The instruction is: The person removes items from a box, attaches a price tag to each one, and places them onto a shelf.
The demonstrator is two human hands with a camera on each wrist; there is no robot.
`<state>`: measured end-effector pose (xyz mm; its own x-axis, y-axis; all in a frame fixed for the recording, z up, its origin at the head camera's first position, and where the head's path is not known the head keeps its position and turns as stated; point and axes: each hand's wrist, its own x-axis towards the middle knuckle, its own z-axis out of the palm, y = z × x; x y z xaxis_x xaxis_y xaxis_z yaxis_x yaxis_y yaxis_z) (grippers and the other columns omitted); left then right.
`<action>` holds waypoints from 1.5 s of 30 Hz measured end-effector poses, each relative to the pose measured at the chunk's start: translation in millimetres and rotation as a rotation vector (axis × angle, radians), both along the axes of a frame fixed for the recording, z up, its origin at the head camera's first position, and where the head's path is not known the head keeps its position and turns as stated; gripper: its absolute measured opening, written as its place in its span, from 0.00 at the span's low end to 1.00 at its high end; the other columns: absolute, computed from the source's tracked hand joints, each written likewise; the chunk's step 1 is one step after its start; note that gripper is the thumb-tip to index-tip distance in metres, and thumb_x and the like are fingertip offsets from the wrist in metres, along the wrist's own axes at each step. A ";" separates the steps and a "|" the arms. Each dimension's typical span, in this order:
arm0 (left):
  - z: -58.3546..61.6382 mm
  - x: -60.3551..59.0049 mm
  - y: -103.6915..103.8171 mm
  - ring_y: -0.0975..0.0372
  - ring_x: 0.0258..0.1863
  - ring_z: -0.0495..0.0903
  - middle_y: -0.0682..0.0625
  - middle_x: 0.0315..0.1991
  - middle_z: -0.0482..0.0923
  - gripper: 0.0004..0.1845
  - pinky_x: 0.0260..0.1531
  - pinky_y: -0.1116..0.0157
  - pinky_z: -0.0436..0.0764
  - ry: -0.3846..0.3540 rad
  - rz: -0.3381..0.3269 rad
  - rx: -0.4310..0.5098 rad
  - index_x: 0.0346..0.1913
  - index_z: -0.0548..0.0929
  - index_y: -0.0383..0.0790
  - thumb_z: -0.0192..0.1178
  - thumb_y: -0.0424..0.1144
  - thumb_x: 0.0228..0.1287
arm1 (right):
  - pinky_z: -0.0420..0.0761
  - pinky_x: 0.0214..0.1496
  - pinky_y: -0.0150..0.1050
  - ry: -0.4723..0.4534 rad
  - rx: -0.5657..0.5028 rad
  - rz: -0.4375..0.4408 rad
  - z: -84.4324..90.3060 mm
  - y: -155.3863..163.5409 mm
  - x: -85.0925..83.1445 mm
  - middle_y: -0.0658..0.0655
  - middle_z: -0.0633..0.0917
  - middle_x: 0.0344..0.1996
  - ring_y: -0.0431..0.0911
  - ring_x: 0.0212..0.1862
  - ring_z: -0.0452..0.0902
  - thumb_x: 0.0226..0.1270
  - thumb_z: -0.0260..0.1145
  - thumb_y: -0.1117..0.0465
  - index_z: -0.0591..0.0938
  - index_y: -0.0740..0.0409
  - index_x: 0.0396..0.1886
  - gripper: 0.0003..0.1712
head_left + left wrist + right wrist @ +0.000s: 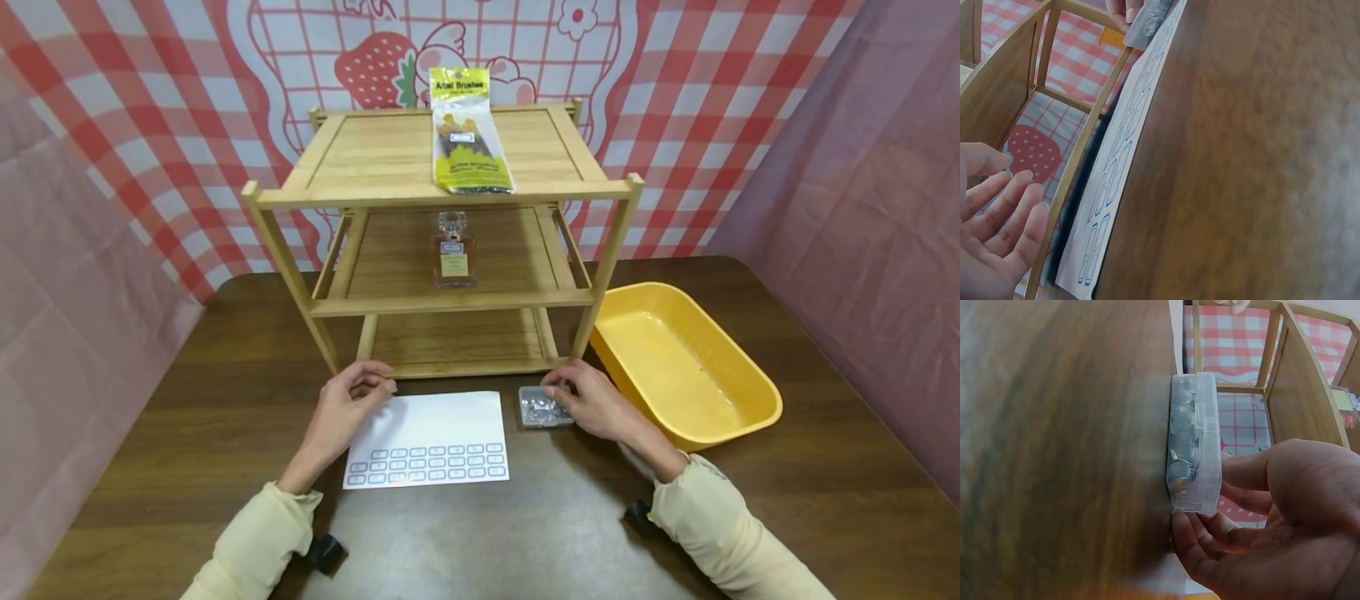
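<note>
Two hands rest on the table before the shelf. The right hand touches the clear box of pins, fingers curled round its near side; the box lies flat between the label sheet and the yellow tub. The left hand sits at the sheet's far left corner, fingers loosely bent, holding nothing. A brush pack lies on the top shelf, and a bottle stands on the middle one.

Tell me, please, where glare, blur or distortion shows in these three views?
Head view: a pale sheen of glare lies on the brown table below the label sheet, and the wide lens bows the table edges. Left wrist view: the left hand is close and soft. Right wrist view: the near tabletop blurs, while the clear pin box stays sharp.
</note>
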<state>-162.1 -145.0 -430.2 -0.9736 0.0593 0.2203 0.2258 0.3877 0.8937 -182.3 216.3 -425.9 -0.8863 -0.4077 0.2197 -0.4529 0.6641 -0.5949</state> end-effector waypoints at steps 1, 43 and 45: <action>-0.1 0.0 0.0 0.61 0.38 0.83 0.43 0.40 0.86 0.10 0.43 0.71 0.79 -0.001 0.000 0.000 0.51 0.85 0.32 0.66 0.30 0.70 | 0.80 0.51 0.56 0.004 -0.001 0.001 0.0 -0.2 -0.1 0.62 0.85 0.44 0.57 0.48 0.79 0.72 0.67 0.68 0.87 0.64 0.41 0.04; -7.7 5.0 -27.4 0.55 0.39 0.83 0.45 0.38 0.86 0.09 0.37 0.68 0.81 0.060 0.023 -0.221 0.49 0.85 0.31 0.67 0.27 0.67 | 0.76 0.45 0.50 0.263 0.207 -0.046 10.6 -34.9 13.6 0.60 0.84 0.44 0.57 0.45 0.75 0.67 0.75 0.56 0.87 0.61 0.47 0.15; -8.4 4.6 -28.9 0.54 0.40 0.83 0.44 0.39 0.85 0.10 0.38 0.65 0.82 0.059 0.023 -0.251 0.49 0.84 0.31 0.67 0.27 0.67 | 0.77 0.47 0.51 0.272 0.217 -0.032 10.1 -38.5 13.2 0.61 0.84 0.44 0.57 0.46 0.76 0.66 0.75 0.56 0.87 0.61 0.47 0.15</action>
<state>-157.5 -173.9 -438.6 -0.9614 0.0972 0.2575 0.2630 0.6010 0.7548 -169.0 177.8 -415.7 -0.8204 -0.4438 0.3605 -0.5522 0.7784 -0.2986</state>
